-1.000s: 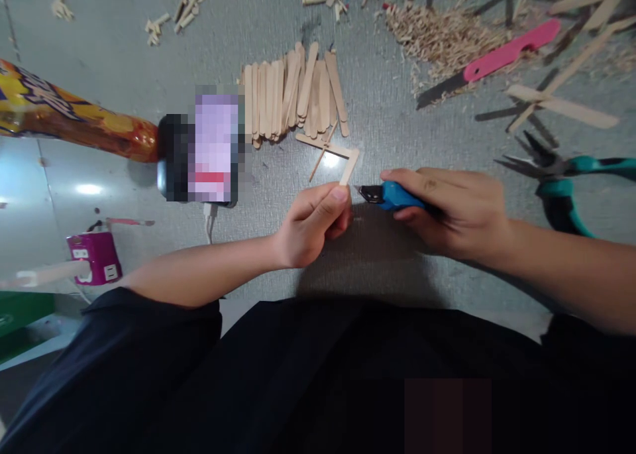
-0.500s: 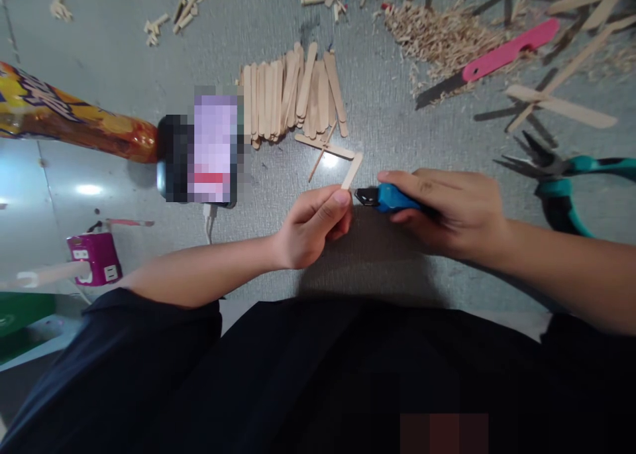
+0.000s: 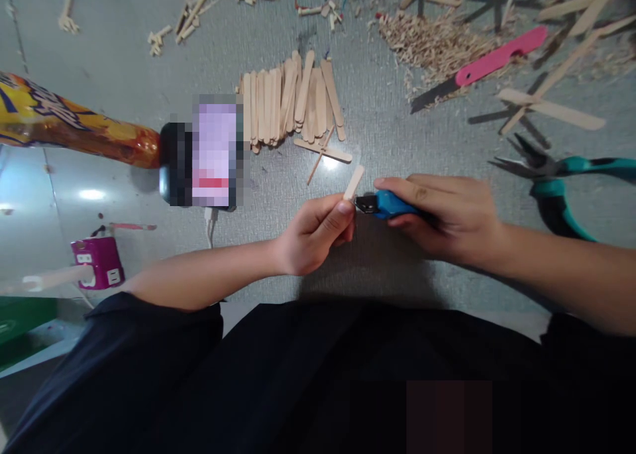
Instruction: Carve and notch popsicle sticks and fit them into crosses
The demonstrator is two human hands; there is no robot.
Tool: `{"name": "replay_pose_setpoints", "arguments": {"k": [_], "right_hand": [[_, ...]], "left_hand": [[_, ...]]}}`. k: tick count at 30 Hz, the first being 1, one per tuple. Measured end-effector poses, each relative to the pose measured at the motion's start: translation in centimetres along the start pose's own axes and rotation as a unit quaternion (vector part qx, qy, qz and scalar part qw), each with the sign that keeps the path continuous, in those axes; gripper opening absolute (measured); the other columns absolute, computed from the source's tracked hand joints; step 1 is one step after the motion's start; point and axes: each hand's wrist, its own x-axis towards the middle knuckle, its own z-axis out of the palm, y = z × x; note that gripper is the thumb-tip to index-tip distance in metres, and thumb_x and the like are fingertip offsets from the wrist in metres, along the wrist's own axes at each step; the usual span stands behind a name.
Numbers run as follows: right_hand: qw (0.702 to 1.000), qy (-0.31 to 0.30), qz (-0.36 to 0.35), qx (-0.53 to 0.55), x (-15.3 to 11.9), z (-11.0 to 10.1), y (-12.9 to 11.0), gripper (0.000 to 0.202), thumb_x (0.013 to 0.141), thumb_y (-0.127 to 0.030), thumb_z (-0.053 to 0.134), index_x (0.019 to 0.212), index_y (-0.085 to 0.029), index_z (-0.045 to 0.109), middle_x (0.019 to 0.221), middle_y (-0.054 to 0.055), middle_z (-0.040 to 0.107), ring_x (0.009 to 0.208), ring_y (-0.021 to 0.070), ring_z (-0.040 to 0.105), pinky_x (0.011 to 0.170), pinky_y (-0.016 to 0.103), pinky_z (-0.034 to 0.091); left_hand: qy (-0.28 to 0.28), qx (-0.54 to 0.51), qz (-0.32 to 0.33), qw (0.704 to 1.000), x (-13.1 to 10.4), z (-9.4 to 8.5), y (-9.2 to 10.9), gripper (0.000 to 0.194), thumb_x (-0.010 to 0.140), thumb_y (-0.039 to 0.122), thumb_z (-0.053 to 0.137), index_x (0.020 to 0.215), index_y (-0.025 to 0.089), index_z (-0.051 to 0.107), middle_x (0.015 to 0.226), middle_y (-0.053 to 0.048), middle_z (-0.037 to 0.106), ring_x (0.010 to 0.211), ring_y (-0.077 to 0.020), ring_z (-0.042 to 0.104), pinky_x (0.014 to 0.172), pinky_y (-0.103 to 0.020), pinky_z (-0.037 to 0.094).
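The grey table spreads over most of the frame, its near strip at the centre left to the working hands, with supplies and tools set around it. A bright yellow package lies at left, its narrow end against the dark edge beside the phone, perhaps as a prop. Pliers rest at right, handles outward, seemingly for an easy grab. The pile of sticks sits upper centre, lined up side by side, probably for quick picking. The right hand is wrapped around a blue cutter, thumb forward, likely to steady its nose. The left hand, close by but apart, pinches a short wooden stick at frame centre, end jutting upward; whether the blade touches it, I cannot tell
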Motion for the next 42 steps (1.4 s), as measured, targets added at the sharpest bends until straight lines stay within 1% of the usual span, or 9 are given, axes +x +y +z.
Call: {"name": "replay_pose_setpoints", "arguments": {"k": [4, 8, 11, 15, 20, 26, 34, 38, 42], "right_hand": [[0.997, 0.049, 0.016, -0.059, 0.3, 0.2, 0.1, 0.044, 0.112, -0.046, 0.082, 0.150, -0.025, 0.076, 0.100, 0.007, 0.083, 0.075, 0.0223, 0.073, 0.067, 0.035, 0.053], [0.989, 0.093, 0.053, -0.099, 0.5, -0.1, 0.1, 0.046, 0.112, -0.062, 0.077, 0.139, -0.025, 0.082, 0.097, 0.009, 0.085, 0.079, 0.0249, 0.077, 0.074, 0.037, 0.057], [0.994, 0.049, 0.033, -0.090, 0.3, -0.1, 0.4, 0.049, 0.117, -0.063, 0.069, 0.140, -0.021, 0.080, 0.099, 0.008, 0.087, 0.079, 0.0228, 0.080, 0.070, 0.034, 0.056], [0.994, 0.002, -0.001, -0.113, -0.2, -0.1, 0.6, 0.046, 0.122, -0.056, 0.062, 0.151, -0.022, 0.073, 0.103, 0.006, 0.088, 0.079, 0.0216, 0.081, 0.068, 0.033, 0.056], [0.993, -0.010, -0.009, -0.115, -0.2, -0.3, 0.5, 0.046, 0.123, -0.052, 0.061, 0.158, -0.024, 0.068, 0.101, 0.006, 0.087, 0.078, 0.0212, 0.081, 0.067, 0.033, 0.057], [0.995, -0.023, -0.010, -0.092, -0.3, -0.3, 0.5, 0.047, 0.124, -0.049, 0.059, 0.162, -0.023, 0.065, 0.099, 0.004, 0.085, 0.075, 0.0203, 0.079, 0.066, 0.033, 0.057], [0.997, -0.071, -0.016, -0.031, 0.1, -1.1, 0.6, 0.042, 0.126, -0.046, 0.055, 0.158, -0.023, 0.068, 0.096, 0.002, 0.084, 0.075, 0.0178, 0.079, 0.066, 0.031, 0.055], [0.996, -0.049, -0.024, -0.074, 0.1, -1.1, 0.5, 0.044, 0.124, -0.047, 0.057, 0.159, -0.022, 0.067, 0.092, 0.003, 0.081, 0.067, 0.0180, 0.071, 0.061, 0.032, 0.051], [0.995, -0.028, 0.002, -0.097, -0.4, -0.9, 0.4, 0.048, 0.118, -0.049, 0.068, 0.162, -0.029, 0.067, 0.093, 0.003, 0.082, 0.067, 0.0216, 0.071, 0.058, 0.036, 0.050]], "left_hand": [[0.029, 0.000, 0.016, 0.999, 0.1, 0.1, -0.4, 0.049, 0.123, 0.040, 0.057, 0.079, 0.019, 0.060, 0.063, 0.005, 0.048, 0.050, -0.0041, 0.044, 0.050, -0.016, 0.038], [0.039, -0.051, -0.009, 0.998, 0.3, 0.0, -0.7, 0.052, 0.122, 0.047, 0.060, 0.078, 0.019, 0.059, 0.060, 0.008, 0.041, 0.047, -0.0043, 0.037, 0.047, -0.016, 0.034], [0.048, -0.060, -0.035, 0.996, 0.4, -0.1, -0.6, 0.057, 0.119, 0.057, 0.063, 0.076, 0.020, 0.058, 0.059, 0.008, 0.039, 0.047, -0.0047, 0.036, 0.047, -0.017, 0.033], [0.057, -0.024, -0.027, 0.998, 0.4, -0.1, -0.4, 0.059, 0.116, 0.061, 0.067, 0.075, 0.019, 0.060, 0.058, 0.006, 0.045, 0.047, -0.0049, 0.042, 0.046, -0.016, 0.035], [0.047, 0.001, 0.011, 0.999, 0.5, -0.1, -0.2, 0.057, 0.118, 0.056, 0.068, 0.075, 0.018, 0.062, 0.060, 0.004, 0.051, 0.049, -0.0043, 0.045, 0.046, -0.014, 0.036], [0.045, 0.006, -0.014, 0.999, 0.5, 0.0, -0.1, 0.059, 0.118, 0.057, 0.066, 0.073, 0.019, 0.060, 0.058, 0.005, 0.048, 0.047, -0.0044, 0.043, 0.044, -0.016, 0.035], [0.015, 0.004, 0.011, 1.000, 0.2, -0.2, 0.1, 0.050, 0.121, 0.043, 0.062, 0.077, 0.019, 0.060, 0.059, 0.006, 0.048, 0.049, -0.0038, 0.043, 0.046, -0.014, 0.032], [0.015, 0.020, 0.022, 0.999, 0.2, -0.1, 0.0, 0.049, 0.123, 0.040, 0.059, 0.078, 0.019, 0.060, 0.060, 0.005, 0.048, 0.049, -0.0040, 0.043, 0.046, -0.015, 0.032], [0.026, 0.043, 0.045, 0.998, 0.1, -0.2, -0.2, 0.047, 0.123, 0.036, 0.057, 0.079, 0.019, 0.060, 0.062, 0.005, 0.049, 0.051, -0.0041, 0.045, 0.048, -0.015, 0.034]]}}
